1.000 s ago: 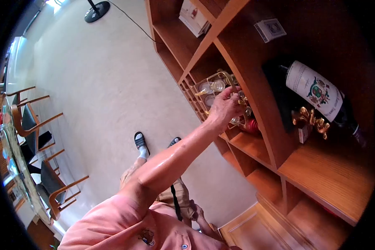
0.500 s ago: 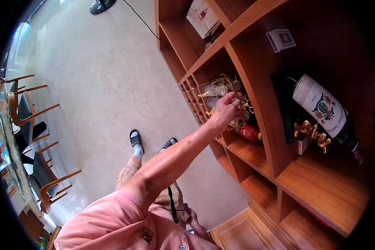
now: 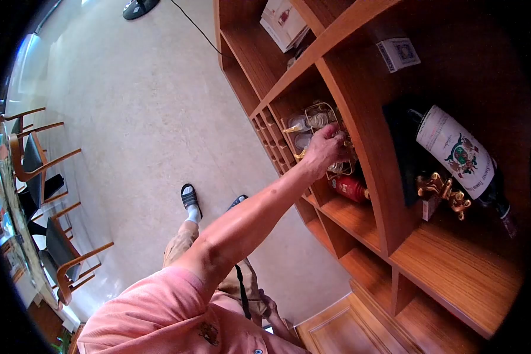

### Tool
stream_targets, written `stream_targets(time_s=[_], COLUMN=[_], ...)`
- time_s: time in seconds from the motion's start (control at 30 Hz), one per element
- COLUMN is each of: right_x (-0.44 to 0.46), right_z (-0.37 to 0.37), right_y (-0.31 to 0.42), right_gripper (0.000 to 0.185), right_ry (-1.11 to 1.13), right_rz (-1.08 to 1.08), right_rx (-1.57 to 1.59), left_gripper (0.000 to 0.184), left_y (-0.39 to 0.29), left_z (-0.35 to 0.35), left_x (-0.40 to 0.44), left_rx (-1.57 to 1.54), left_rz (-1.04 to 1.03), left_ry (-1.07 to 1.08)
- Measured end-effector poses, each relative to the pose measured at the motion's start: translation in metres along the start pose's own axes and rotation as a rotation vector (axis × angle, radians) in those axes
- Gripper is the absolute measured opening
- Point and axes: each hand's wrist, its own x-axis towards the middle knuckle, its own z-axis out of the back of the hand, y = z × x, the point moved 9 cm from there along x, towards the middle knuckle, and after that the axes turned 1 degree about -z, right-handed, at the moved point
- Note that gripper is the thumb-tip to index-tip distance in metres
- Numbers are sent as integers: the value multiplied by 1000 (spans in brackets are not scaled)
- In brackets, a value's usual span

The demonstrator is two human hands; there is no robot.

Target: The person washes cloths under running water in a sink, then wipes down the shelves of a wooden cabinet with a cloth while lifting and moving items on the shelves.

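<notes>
In the head view, the left hand [image 3: 327, 147] reaches to the right of centre, into a compartment of the wooden shelf unit [image 3: 357, 138]. Its fingers are curled at the gold wire rack [image 3: 321, 105], which sits in that compartment with glasses [image 3: 320, 120] in it (the fingertips are partly hidden, so I can't tell whether they are closed on the wire). A red bottle [image 3: 349, 188] lies just beside the rack, below it in the frame.

The right hand [image 3: 269, 305] is low in the frame, near the tan shorts [image 3: 253, 289]; it is too small and dim to tell if it is open or closed.

At the right of the frame, a large wine bottle [image 3: 458, 154] with a white label lies tilted, with a gold figurine [image 3: 442, 190] next to it. A small patterned box [image 3: 399, 54] is at the upper right, and booklets [image 3: 284, 25] are in another compartment at the upper centre.

On the pale floor [image 3: 118, 118] are two feet in dark sandals [image 3: 190, 200], a round black base [image 3: 139, 8] at the upper left, and wooden chairs [image 3: 35, 156] along a surface [image 3: 25, 242] at the left edge
</notes>
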Motion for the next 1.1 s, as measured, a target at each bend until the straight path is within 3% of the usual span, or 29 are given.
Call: stream_targets(time_s=[0.43,0.73,0.83,0.93,1.03,1.07,1.1], right_x=[-3,-13,-5,5,-29,-27,-23], right_z=[5,6,17,19,-3,-3,-2], right_y=[-9,3,-1,-6,43,45,40], right_gripper=[50,59,43,44,39,37,39], right_ry=[-9,-12,-86,-71,-97,-104,-111], right_rz=[-32,-12,2,24,-20,68,82], right_rx=[6,-106,-160,-237,-536,-589,-495], left_gripper=[49,45,42,34,31,30,30], left_y=[-10,-6,-5,-5,-15,-19,-20], left_z=[-11,-10,-8,-5,-3,-5,-5], left_x=[15,14,13,22,17,18,16], left_rx=[4,-46,-74,16,2,-12,8], left_rz=[-80,-114,-103,-100,-66,-60,-49], left_ry=[-51,-55,-97,-61,-129,-106,-107])
